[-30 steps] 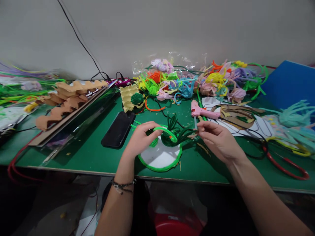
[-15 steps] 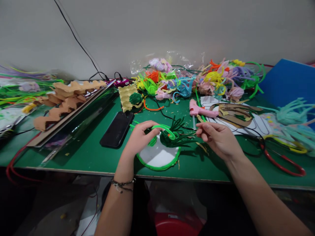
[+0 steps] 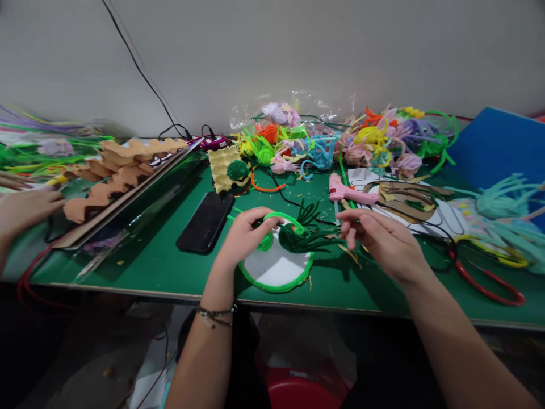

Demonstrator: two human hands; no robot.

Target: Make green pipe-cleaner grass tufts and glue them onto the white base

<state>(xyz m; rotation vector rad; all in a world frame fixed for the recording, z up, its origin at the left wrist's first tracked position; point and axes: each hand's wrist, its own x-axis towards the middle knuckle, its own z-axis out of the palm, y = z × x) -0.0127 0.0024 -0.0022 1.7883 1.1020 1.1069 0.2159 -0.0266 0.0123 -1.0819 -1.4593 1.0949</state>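
A white disc [image 3: 276,267] with a bright green fuzzy rim lies near the table's front edge. Above it, my left hand [image 3: 249,230] is closed on a dark green pipe-cleaner piece [image 3: 292,238], which has a bright green loop and many thin strands pointing right. A bright green ball [image 3: 265,242] shows beside my left fingers. My right hand [image 3: 374,236] is at the tips of the strands, its fingers curled and partly apart; whether it grips a strand is too small to tell. Just behind it lies a pink glue gun [image 3: 353,192].
A black phone [image 3: 205,222] lies left of my left hand. Egg-carton pieces [image 3: 123,179] stand farther left, near another person's hand [image 3: 32,210]. Colourful pipe-cleaner pieces [image 3: 319,147] are heaped at the back. Red-handled pliers [image 3: 485,278] lie right.
Another person's hand has come in at the far left. My right fingers have loosened and spread a little at the strand tips. The view has shifted slightly.
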